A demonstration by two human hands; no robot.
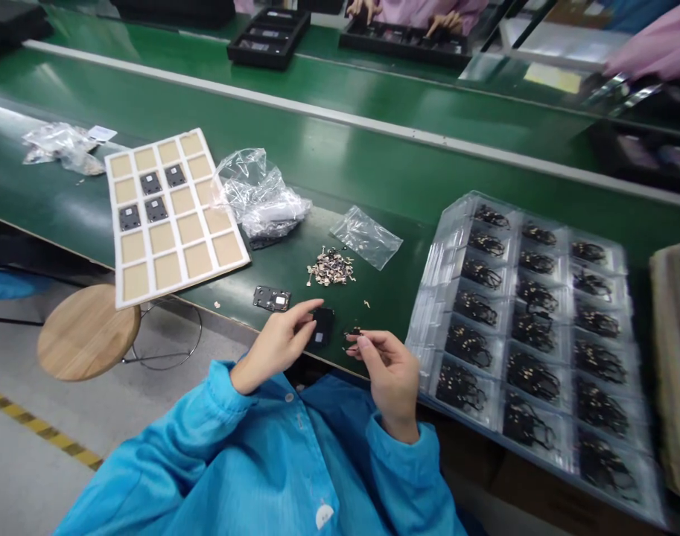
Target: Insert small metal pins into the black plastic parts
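Black module (322, 327) with a small silver square on its face lies on the green desk (384, 313) right by the near edge, and my left hand (275, 346) is over it, fingers curled with their tips at its top corner, though I cannot tell whether they grip it or only touch it. My right hand (392, 372) is just beside it, thumb and forefinger closed in a pinch on a tiny dark piece (354, 333), too small to make out clearly. That pinch looks like the weakest point: a slip could drop the piece over the desk edge into my lap or onto the floor. A black frame (271, 298) lies near my left hand, and a loose heap of small gold-coloured parts (331, 268) sits just ahead of my hands, where a careless sleeve could scatter it. To my right, a clear plastic tray (529, 327) of black flex cables sits close to my right wrist, so a wide move could snag them. Further left, a white-gridded beige board (177, 216) holds four dark squares and overhangs the desk edge above a wooden stool (88, 331), so a knock could tip it
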